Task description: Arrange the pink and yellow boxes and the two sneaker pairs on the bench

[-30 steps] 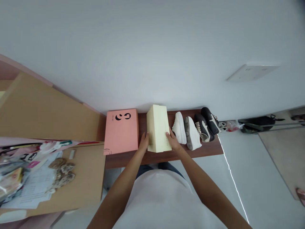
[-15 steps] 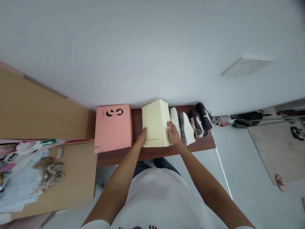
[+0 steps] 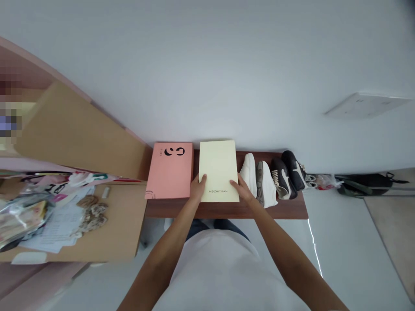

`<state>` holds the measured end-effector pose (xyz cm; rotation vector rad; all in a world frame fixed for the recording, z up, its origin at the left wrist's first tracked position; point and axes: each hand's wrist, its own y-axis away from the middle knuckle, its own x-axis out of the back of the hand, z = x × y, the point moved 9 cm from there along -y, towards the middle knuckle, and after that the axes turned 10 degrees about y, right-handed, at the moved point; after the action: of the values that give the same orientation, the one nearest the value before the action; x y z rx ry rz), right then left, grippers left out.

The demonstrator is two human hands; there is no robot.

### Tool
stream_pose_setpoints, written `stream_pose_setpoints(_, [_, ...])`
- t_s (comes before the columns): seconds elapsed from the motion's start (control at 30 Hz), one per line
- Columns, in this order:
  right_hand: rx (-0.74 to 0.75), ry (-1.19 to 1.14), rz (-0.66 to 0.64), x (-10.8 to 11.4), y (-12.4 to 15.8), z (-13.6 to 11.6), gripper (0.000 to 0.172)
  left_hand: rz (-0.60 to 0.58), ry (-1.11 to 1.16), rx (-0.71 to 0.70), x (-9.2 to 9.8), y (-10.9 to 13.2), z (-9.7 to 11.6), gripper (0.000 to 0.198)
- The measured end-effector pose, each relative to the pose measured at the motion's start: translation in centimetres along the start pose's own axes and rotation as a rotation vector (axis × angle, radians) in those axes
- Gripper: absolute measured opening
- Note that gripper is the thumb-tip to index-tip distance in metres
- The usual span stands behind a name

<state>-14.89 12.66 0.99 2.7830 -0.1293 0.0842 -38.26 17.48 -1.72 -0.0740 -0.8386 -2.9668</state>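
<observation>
A cream box (image 3: 218, 166) lettered MEIZHIYUAN is held between my two hands over the reddish-brown wooden shelf top (image 3: 181, 209). My left hand (image 3: 198, 187) grips its left edge, thumb on top. On the opposite edge, my right hand (image 3: 242, 188) has its thumb on the lid too. Whether the box rests on the wood I cannot tell. Just left stands a pink box (image 3: 171, 172) with black marks. To the right are a white shoe (image 3: 249, 172), a white and grey shoe (image 3: 267, 185) and a pair of dark sneakers (image 3: 284, 179).
A tan desk (image 3: 123, 220) with papers, scrunchies (image 3: 94, 216) and a plastic-wrapped pack is at the left. Behind the shelf rises a pale wall (image 3: 207, 77) with a socket plate (image 3: 369, 106). Another pair of shoes and a black bag (image 3: 369, 185) lie at the right.
The cream box has turned from askew and tilted, with its right side showing, to flat and squared beside the pink box. Both hands have stayed on it. The view has shifted left.
</observation>
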Motion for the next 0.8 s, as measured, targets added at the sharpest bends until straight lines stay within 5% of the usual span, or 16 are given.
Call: stream_pose_setpoints(0.8, [-0.187,-0.048,-0.042,-1.6,-3.3,6.7,0.067,0.044,-0.318,-0.008,0.0,-2.0,-1.3,0.053])
